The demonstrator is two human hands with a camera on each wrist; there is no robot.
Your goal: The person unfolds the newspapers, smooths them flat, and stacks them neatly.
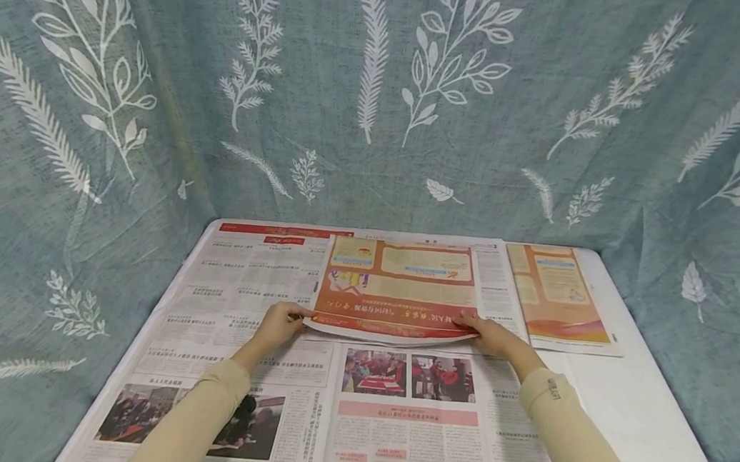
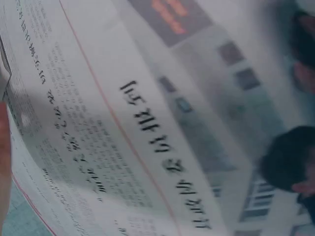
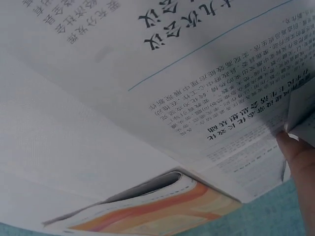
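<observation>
A folded newspaper (image 1: pixel 404 291) with an orange and red page lies over spread newspaper sheets. Its near edge bows slightly up from the sheets. My left hand (image 1: pixel 281 325) pinches the near left corner, and my right hand (image 1: pixel 494 336) pinches the near right part of the same edge. In the left wrist view only a sliver of the left hand (image 2: pixel 4 162) shows at the edge. The right wrist view catches part of the right hand (image 3: pixel 299 162) at the paper's edge. The fingers under the paper are hidden.
Spread newspaper sheets (image 1: pixel 227 335) cover much of the white table (image 1: pixel 614 420). A second folded orange newspaper (image 1: pixel 562 294) lies at the back right. Behind and at both sides hangs a blue-green curtain (image 1: pixel 361 173) with white leaf patterns.
</observation>
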